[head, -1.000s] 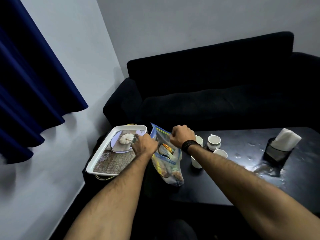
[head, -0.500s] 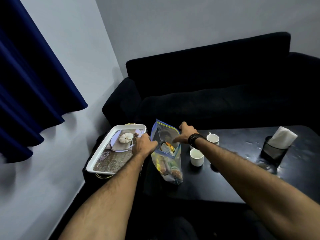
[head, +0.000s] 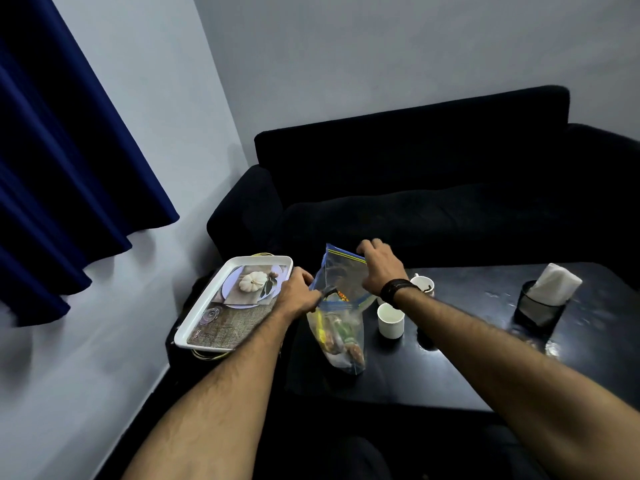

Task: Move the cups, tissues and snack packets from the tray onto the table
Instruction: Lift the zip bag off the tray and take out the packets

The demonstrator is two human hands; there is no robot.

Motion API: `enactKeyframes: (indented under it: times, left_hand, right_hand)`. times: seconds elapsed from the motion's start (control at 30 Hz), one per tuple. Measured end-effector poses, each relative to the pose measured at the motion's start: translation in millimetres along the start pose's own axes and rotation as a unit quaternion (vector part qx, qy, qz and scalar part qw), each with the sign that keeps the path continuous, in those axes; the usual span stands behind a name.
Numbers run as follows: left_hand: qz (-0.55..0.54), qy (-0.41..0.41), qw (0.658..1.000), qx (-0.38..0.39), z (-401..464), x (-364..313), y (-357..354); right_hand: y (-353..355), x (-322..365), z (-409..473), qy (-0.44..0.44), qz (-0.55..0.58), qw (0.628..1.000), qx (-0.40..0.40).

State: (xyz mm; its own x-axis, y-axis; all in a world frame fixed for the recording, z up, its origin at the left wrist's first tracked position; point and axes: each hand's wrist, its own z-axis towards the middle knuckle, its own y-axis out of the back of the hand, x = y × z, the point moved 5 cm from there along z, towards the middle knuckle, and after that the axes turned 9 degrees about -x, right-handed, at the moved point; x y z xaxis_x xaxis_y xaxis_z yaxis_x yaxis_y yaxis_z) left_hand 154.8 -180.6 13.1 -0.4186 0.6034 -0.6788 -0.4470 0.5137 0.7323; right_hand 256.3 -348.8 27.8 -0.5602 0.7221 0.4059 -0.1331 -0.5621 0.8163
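Note:
A clear zip bag (head: 341,327) with snack packets inside stands upright on the black table (head: 467,368), just right of the white tray (head: 194,323). My left hand (head: 298,295) pinches the bag's near rim. My right hand (head: 379,268) grips the far blue-edged rim, so the mouth is held apart. Two white cups stand beside the bag: one cup (head: 390,320) in front, another cup (head: 423,285) partly hidden behind my right wrist. A white tissue (head: 554,282) sticks out of a black mesh holder (head: 538,311) on the table's right.
The tray holds only its printed picture and rests on a low stand by the wall. A black sofa (head: 433,188) runs behind the table. A dark blue curtain (head: 62,174) hangs at the left. Wet patches shine on the tabletop near the holder.
My right hand has slid from the bag's middle up to its far top corner, pulling the mouth wider. My left hand stays on the near rim. The camera view has shifted slightly.

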Motion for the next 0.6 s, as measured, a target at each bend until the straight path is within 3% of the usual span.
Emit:
enactKeyframes:
  times: [0.1,0.17,0.27,0.33,0.43,0.53,0.6]
  left_hand:
    - [-0.059,-0.025,0.998,0.03,5,-8,-12]
    - [-0.09,-0.027,0.995,0.042,7,-8,-20]
    - [-0.197,0.014,0.98,0.026,7,1,-26]
    - [-0.229,0.065,0.971,-0.013,7,17,-29]
    - [-0.157,0.181,0.967,-0.089,5,62,-34]
    - [-0.153,0.289,0.944,-0.034,-5,104,-57]
    - [-0.212,0.361,0.907,0.043,-16,121,-79]
  right_hand:
    - [-1,23,5,0.086,0.04,0.995,-0.002]
    - [-17,29,8,0.068,0.05,0.993,0.084]
    - [-47,24,6,0.036,-0.036,0.976,0.21]
    - [-64,16,1,0.028,-0.065,0.96,0.271]
    - [-78,10,-6,0.008,-0.073,0.935,0.347]
    - [-91,3,-2,-0.008,-0.074,0.935,0.348]
    - [-97,2,6,-0.017,-0.038,0.945,0.324]
